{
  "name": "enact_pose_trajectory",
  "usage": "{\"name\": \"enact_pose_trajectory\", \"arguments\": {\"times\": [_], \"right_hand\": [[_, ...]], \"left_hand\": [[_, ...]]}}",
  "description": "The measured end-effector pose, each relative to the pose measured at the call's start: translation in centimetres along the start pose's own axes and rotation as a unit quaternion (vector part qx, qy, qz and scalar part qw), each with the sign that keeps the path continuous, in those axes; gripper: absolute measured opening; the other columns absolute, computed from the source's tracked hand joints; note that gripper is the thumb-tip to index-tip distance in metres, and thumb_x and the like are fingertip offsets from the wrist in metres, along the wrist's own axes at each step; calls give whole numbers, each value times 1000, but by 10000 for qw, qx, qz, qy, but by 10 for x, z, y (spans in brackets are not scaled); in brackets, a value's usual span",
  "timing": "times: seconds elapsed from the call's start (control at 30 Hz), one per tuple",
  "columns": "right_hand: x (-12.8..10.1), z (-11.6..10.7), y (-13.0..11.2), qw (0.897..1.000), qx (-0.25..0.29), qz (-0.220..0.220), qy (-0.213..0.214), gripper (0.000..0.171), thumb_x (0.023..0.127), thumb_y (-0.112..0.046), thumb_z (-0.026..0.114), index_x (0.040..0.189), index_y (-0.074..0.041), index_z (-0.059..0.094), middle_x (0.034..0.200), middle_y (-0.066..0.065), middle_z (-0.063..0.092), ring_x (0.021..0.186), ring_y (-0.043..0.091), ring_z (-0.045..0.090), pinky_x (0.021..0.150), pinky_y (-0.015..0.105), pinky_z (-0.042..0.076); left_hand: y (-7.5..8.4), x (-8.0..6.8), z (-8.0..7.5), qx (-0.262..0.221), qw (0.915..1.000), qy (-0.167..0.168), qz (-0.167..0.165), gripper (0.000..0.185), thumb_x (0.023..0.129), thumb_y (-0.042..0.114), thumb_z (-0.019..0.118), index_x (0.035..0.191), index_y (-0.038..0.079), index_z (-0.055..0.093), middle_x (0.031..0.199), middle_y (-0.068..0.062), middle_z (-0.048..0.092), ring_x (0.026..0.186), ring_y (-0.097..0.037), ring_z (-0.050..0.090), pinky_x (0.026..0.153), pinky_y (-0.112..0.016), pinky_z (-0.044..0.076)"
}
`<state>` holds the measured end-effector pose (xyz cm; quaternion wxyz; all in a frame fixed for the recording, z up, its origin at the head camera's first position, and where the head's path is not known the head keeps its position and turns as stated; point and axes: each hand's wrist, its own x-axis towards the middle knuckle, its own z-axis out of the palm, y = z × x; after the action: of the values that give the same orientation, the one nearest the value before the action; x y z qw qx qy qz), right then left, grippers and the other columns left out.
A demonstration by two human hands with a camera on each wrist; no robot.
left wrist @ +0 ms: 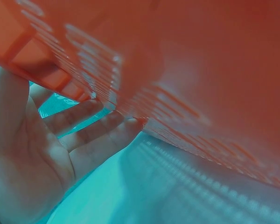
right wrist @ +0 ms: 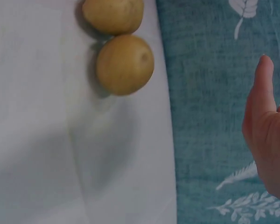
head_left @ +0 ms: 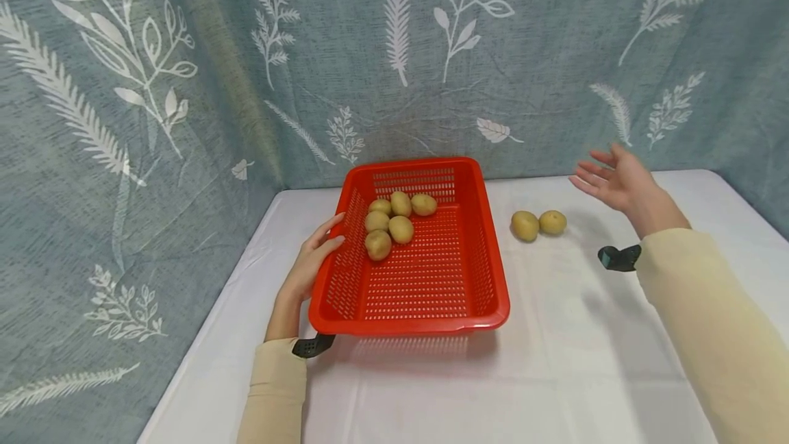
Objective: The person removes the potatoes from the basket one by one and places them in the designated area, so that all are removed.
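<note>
A red plastic basket [head_left: 407, 326] with slotted walls stands on the white-covered table, several potatoes [head_left: 401, 229] grouped toward its back left inside. My left hand [head_left: 311, 262] holds the basket's left rim, thumb and a finger over the edge. In the left wrist view, the other fingers [left wrist: 95, 140] of that hand lie fairly straight against the slotted outer wall; the thumb's tip is hidden there. To the right of the basket, two potatoes [head_left: 524, 225] [right wrist: 125, 64] lie side by side. Above and right of them, my right hand [head_left: 625, 183] hovers with loosely spread fingers, holding nothing.
A white cloth [head_left: 555, 368] covers the table. Behind it and along the left hangs a blue-green curtain [head_left: 345, 74] with white leaf patterns, close to the basket's far rim. Dark wrist devices [head_left: 619, 258] sit at both sleeves.
</note>
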<state>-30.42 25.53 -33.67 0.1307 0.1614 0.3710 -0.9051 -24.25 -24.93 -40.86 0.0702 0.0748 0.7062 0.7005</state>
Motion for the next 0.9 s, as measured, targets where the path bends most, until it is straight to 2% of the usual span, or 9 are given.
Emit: {"name": "enact_pose_trajectory", "arguments": {"times": [0.13,0.43,0.63,0.9], "right_hand": [[1,15,3,9999,-139,-72,-65,63,98,-47,38,153,-30,12,157,-9,6,141,11,12,109,32,23],[6,41,9,9999,-83,-58,-112,62,98,-46,38,153,-29,15,156,-7,9,141,12,15,108,32,26],[8,55,8,9996,-172,-65,-212,62,98,-47,39,153,-29,16,156,-7,10,140,12,16,106,32,30],[11,75,14,9991,-294,-104,-302,62,98,-46,38,153,-26,18,157,-4,11,140,15,18,107,33,28]], "left_hand": [[-1,1,0,13,10000,14,7,52,101,13,45,151,14,30,134,-23,40,105,-31,55,78,-35,53],[-2,2,-1,-43,10000,-29,13,52,101,14,45,151,14,30,134,-23,39,102,-28,57,77,-35,53],[-2,1,-1,-31,10000,-54,17,52,101,15,45,151,15,29,134,-24,39,103,-29,56,77,-35,53],[0,1,0,-44,10000,-22,11,52,101,15,46,151,15,30,135,-24,39,106,-33,55,78,-36,53]]}}
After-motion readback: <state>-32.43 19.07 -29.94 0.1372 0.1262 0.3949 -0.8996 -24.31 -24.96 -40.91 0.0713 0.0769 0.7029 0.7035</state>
